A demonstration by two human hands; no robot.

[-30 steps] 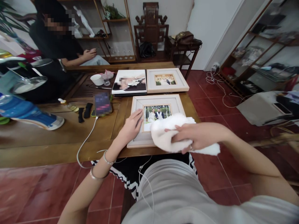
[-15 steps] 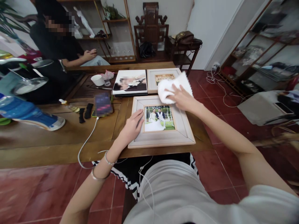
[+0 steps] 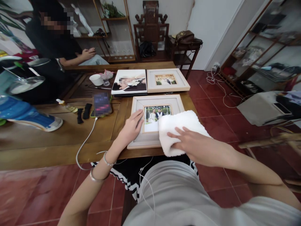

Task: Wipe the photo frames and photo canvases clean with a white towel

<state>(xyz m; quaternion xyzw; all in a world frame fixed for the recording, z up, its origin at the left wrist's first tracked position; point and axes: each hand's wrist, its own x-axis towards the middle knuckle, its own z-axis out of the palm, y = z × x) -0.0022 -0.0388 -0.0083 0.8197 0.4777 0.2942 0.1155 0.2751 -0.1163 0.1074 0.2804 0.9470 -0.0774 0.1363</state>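
A picture frame (image 3: 143, 142) with a pale wide border lies flat at the table's front edge, a wedding photo (image 3: 150, 119) at its centre. My left hand (image 3: 131, 125) rests on the frame's left side, fingers stretched out and holding nothing. With my right hand (image 3: 190, 141) I grip a fluffy white cloth (image 3: 181, 122). The cloth covers the frame's lower right corner and part of the photo's right side. Behind it lie a second framed photo (image 3: 166, 80) and a white-edged panel (image 3: 129, 89) printed with a picture.
On the left of the table (image 3: 98, 138) are a phone (image 3: 102, 105) on a white charging cable (image 3: 88, 141), a small bottle (image 3: 67, 106), a white cup (image 3: 96, 79) and a big blue-labelled bottle (image 3: 28, 114). A person (image 3: 56, 40) sits across the table.
My right hand has brought the white cloth from the frame's far right corner down to its near right corner. My left hand stays on the frame's left side.
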